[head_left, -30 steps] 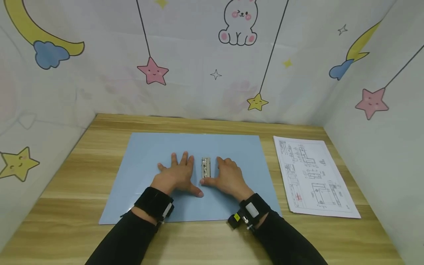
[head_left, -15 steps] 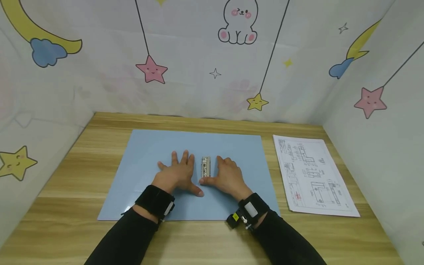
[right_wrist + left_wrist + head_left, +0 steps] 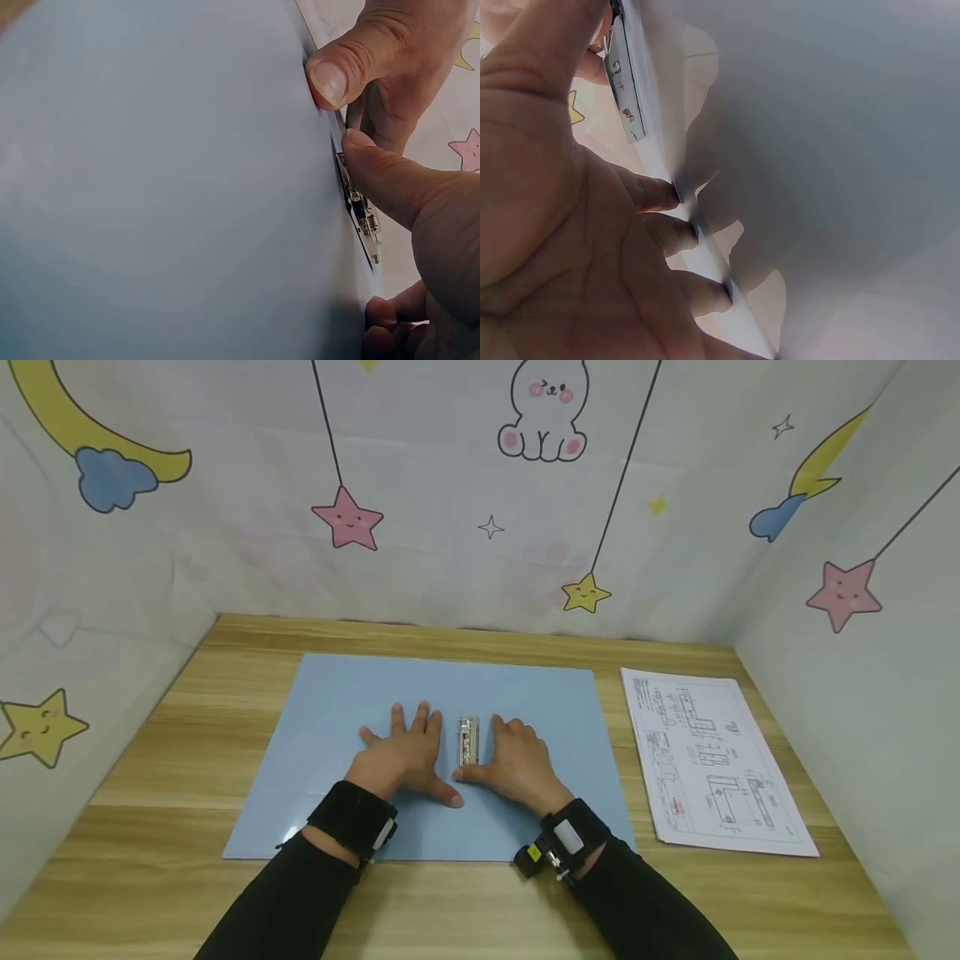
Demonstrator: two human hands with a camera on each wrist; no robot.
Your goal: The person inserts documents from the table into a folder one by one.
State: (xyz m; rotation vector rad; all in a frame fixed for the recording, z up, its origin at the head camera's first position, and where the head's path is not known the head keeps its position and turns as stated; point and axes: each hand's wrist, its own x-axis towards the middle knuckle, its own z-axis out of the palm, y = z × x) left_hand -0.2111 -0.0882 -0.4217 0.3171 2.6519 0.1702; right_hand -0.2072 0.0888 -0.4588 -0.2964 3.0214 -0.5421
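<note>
A small, narrow metal mechanism [image 3: 468, 741] lies lengthwise on a light blue board [image 3: 525, 693], between the two hands. The right wrist view shows a coil spring and a plate on the mechanism [image 3: 361, 210]. My left hand [image 3: 397, 762] rests palm down on the board to its left, fingers spread and thumb stretched toward the near side. On the right, my right hand [image 3: 519, 766] lays its thumb at the mechanism's near end, overlapping it in the right wrist view. Its other fingers rest bent on the board at the right, apart from the mechanism.
A stack of papers with technical drawings [image 3: 720, 768] lies right of the board on the wooden table [image 3: 165, 777]. White cloth walls [image 3: 450, 577] with printed stars and a bear enclose the back and sides. Black straps with small cameras circle both wrists.
</note>
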